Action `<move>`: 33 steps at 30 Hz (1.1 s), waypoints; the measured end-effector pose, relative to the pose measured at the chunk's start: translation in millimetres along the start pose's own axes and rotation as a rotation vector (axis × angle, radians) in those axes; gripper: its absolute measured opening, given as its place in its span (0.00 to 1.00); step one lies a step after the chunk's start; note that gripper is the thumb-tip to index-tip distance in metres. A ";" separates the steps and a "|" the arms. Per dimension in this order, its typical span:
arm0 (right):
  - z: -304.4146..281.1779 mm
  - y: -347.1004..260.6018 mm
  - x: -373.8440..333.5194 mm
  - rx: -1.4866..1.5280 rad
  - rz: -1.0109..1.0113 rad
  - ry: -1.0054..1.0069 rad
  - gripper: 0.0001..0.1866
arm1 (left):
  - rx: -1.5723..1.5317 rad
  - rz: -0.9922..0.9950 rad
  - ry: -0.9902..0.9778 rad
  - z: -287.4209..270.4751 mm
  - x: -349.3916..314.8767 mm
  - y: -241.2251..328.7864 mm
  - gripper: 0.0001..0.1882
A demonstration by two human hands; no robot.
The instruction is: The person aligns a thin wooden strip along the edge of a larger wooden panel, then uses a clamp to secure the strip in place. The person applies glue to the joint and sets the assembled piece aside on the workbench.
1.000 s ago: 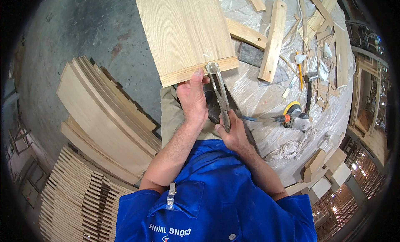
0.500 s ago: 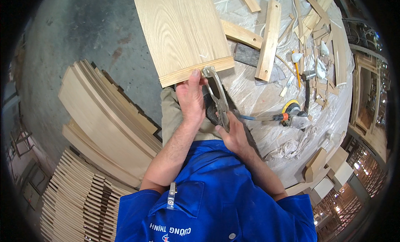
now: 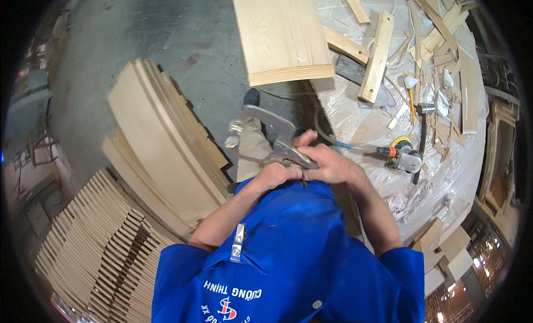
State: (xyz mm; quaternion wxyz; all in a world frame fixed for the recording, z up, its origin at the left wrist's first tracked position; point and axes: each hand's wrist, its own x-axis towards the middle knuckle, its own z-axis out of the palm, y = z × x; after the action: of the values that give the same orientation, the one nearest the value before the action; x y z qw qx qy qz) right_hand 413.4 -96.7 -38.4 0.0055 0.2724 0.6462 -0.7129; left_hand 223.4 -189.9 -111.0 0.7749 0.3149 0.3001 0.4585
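Note:
Close to my waist I hold a metal C-shaped locking clamp (image 3: 273, 119), its wide jaws pointing forward and to the left, away from any wood. My right hand (image 3: 331, 163) is wrapped round the handle end. Against the lower handle, my left hand (image 3: 276, 175) is closed, its fingertips smeared and partly hidden. Beyond the clamp, a pale wooden panel (image 3: 283, 37) lies at the work table's left edge, with a layered strip (image 3: 291, 74) along its near end and a small white mark beside it.
On the plastic-covered table (image 3: 355, 126) at right lie a sander (image 3: 408, 161) with a hose, drilled wooden bars (image 3: 377, 56), a pencil (image 3: 412, 103) and offcuts (image 3: 444, 62). Curved boards (image 3: 150, 134) and stacked slats (image 3: 83, 234) stand at left on the grey floor (image 3: 177, 39).
The clamp has come off the panel's near end and back toward my waist, jaws swung left. My left hand has left the panel and joined the right at the handles. The view has shifted.

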 end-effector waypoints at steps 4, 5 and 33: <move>-15.1 -58.7 21.5 -0.300 -0.143 0.042 0.22 | -0.092 0.227 0.283 17.1 -7.9 65.5 0.36; -15.0 -64.7 17.6 -0.134 -0.152 0.105 0.21 | -0.202 0.271 0.352 22.6 -10.9 85.8 0.33; 10.1 -99.2 -47.5 -0.052 -0.123 0.420 0.22 | -0.043 0.249 0.279 60.1 -33.9 173.0 0.32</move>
State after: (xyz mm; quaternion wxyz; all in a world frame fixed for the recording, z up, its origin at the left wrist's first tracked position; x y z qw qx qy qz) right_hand 414.3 -106.1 71.7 -0.1657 0.3747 0.6668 -0.6225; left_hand 165.0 -167.3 64.4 0.6697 0.2663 0.3536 0.5963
